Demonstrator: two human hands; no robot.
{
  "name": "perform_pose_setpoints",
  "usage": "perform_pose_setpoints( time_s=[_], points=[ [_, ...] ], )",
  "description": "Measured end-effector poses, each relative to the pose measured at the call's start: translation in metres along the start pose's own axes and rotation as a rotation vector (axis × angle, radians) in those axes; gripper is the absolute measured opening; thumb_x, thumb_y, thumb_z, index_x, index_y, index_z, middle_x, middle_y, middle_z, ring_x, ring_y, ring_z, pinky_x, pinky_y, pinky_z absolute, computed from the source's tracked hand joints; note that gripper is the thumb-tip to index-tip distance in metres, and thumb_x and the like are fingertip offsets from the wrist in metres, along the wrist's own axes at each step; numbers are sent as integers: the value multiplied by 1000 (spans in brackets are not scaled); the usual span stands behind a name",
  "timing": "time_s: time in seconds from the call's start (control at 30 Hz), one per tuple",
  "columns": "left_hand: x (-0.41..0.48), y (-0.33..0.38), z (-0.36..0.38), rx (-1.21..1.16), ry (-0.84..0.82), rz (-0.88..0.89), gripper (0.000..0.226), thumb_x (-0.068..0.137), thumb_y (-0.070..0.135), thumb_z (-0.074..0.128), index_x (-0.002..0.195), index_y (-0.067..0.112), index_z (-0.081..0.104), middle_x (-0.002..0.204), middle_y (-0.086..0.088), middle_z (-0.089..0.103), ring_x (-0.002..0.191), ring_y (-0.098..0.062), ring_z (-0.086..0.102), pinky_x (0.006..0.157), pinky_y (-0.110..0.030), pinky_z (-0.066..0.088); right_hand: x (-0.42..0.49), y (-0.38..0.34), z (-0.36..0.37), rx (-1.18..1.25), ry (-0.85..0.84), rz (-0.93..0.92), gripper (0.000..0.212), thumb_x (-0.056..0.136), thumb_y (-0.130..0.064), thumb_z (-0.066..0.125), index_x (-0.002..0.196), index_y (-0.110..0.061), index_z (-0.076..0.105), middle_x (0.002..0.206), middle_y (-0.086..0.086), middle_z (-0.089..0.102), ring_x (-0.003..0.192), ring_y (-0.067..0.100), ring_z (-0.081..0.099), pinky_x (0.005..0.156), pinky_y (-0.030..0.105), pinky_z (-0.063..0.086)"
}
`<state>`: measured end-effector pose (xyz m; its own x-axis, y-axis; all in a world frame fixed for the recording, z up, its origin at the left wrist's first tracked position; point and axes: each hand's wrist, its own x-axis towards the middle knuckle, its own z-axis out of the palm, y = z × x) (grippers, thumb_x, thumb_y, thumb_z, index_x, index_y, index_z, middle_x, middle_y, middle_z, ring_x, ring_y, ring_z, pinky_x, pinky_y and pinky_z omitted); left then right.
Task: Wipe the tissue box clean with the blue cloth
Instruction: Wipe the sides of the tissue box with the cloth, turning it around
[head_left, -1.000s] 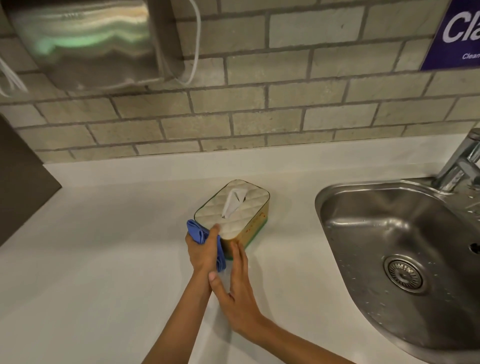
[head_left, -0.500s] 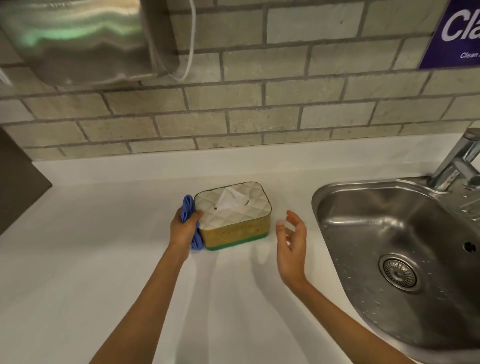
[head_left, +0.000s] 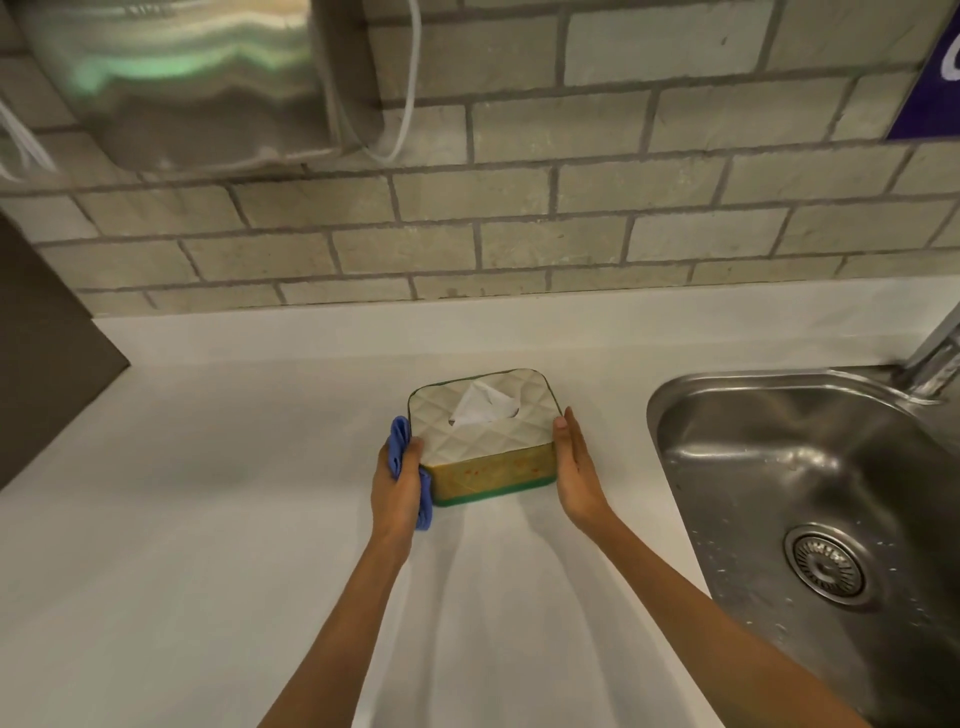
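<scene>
The tissue box (head_left: 488, 441) stands on the white counter (head_left: 208, 519), with a quilted cream lid, a gold front with red specks, a green base and a white tissue poking out of the top. My left hand (head_left: 397, 483) holds the bunched blue cloth (head_left: 400, 444) against the box's left side, thumb on the lid's corner. My right hand (head_left: 574, 467) lies flat against the box's right side, fingers straight, steadying it.
A steel sink (head_left: 810, 519) with a drain is set into the counter at the right, its tap (head_left: 935, 358) at the far right edge. A brick wall rises behind, with a steel dispenser (head_left: 182, 78) and a white cable at upper left. A dark panel (head_left: 47, 353) stands at the left.
The box has been turned so its long front faces me. My right hand left the front, swung out to the right, then came in against the right side. My left hand kept the cloth on the left side.
</scene>
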<state>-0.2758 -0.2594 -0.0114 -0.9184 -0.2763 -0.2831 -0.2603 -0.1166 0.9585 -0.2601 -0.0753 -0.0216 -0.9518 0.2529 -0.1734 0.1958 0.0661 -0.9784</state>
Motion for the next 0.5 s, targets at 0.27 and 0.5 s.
perform_pose_setpoints(
  time_s=[0.27, 0.5],
  points=[
    [2, 7, -3, 175, -8, 31, 32, 90, 44, 51, 115, 24, 58, 98, 1, 61, 96, -21, 55, 88, -32, 42, -11, -9, -3, -94, -26, -7, 68, 88, -61, 19, 148, -35, 0, 160, -7, 6, 146, 18, 13, 117, 38, 15],
    [4, 37, -12, 471, -94, -59, 35, 82, 57, 51, 84, 22, 56, 86, -6, 61, 87, -27, 59, 90, -41, 48, -36, -21, -17, -330, -5, 24, 80, 76, -74, 11, 147, -37, 5, 160, 3, 8, 145, 28, 16, 115, 44, 18]
  ],
)
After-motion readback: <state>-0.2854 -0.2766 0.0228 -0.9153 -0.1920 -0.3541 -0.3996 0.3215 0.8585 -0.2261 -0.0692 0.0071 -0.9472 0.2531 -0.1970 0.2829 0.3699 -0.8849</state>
